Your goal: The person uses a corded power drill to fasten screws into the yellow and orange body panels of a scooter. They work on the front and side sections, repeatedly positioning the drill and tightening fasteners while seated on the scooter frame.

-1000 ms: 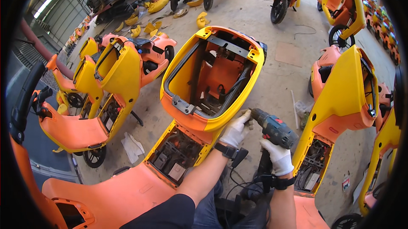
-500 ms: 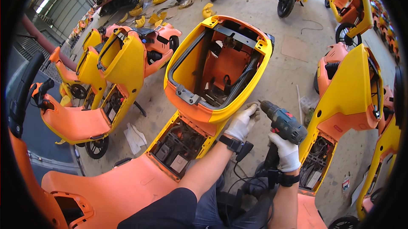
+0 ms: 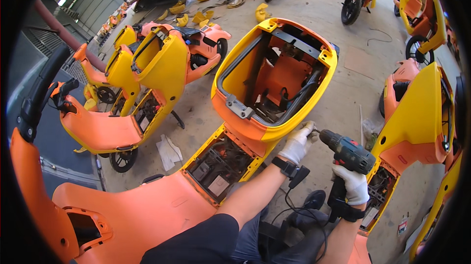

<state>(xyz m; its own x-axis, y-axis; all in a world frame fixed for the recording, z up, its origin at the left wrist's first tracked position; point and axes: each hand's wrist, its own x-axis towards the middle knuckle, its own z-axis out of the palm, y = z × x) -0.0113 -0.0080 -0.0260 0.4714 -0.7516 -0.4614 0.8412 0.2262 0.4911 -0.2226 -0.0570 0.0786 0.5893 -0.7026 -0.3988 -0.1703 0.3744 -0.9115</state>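
Dark, pistol-shaped power drill held right of a yellow-and-orange scooter shell.
It is gripped by the white-gloved right hand; near its front, the white-gloved left hand is curled, whether around anything cannot be told.

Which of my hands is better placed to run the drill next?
Your right hand, I'd judge: it has the drill in its grasp, while your left hand is farther forward, by the drill's front tip.
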